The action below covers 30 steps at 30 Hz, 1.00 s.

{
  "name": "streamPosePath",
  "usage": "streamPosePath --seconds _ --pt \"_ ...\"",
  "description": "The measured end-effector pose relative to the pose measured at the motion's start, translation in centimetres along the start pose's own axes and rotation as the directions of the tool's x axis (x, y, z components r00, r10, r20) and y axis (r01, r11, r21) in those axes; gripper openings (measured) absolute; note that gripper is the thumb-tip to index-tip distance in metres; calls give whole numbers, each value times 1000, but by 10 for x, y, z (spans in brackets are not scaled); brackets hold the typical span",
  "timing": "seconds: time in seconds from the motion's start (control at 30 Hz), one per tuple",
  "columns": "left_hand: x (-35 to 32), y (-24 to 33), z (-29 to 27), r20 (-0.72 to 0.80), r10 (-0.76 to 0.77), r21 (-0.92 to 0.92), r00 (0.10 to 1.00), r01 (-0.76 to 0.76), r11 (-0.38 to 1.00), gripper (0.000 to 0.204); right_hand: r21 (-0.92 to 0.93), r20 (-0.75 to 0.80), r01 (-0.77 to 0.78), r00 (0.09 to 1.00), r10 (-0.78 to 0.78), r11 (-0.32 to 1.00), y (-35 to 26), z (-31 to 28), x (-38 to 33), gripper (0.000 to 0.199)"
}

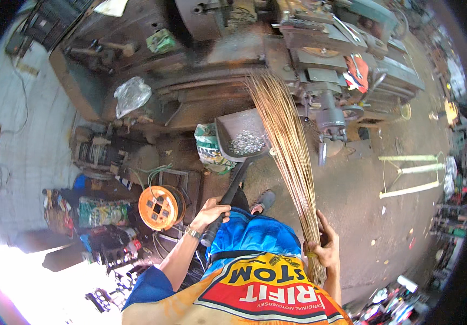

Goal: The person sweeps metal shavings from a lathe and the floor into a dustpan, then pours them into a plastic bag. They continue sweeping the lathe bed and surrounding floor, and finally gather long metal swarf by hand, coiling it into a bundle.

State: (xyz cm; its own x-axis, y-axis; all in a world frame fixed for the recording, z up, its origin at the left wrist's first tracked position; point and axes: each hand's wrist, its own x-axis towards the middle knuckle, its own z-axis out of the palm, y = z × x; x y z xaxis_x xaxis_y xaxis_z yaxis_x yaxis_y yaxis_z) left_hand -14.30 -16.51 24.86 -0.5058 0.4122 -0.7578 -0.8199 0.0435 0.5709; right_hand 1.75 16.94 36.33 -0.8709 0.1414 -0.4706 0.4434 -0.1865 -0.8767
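My left hand (211,210) grips the black handle of a dark dustpan (228,125), held out in front of me. A heap of silvery metal shavings (247,142) lies in its tray. My right hand (324,246) is closed around the bound end of a stick broom (285,135). The broom's thin tan bristles fan upward past the right side of the dustpan toward a large metal machine (320,59). My shoe (264,201) shows on the floor below the dustpan.
A green-and-white sack (207,149) sits left of the dustpan. An orange cable reel (159,206) stands at my left among cluttered parts. A crumpled plastic bag (132,95) lies on the machine bed. Pale bars (409,173) lie on the dirt floor to the right.
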Motion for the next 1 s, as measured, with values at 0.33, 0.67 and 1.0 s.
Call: streamPosePath --seconds 0.33,0.67,1.0 --pt "27 8 38 128 175 -463 976 -97 881 13 -102 29 -11 999 14 995 -13 5 5 90" --pt "112 -15 7 202 216 -744 955 6 668 18 -137 -18 -13 1000 10 991 -31 43 5 90" --pt "137 -66 -30 187 66 -713 980 89 695 12 -210 -90 -56 995 37 976 -37 76 10 89"
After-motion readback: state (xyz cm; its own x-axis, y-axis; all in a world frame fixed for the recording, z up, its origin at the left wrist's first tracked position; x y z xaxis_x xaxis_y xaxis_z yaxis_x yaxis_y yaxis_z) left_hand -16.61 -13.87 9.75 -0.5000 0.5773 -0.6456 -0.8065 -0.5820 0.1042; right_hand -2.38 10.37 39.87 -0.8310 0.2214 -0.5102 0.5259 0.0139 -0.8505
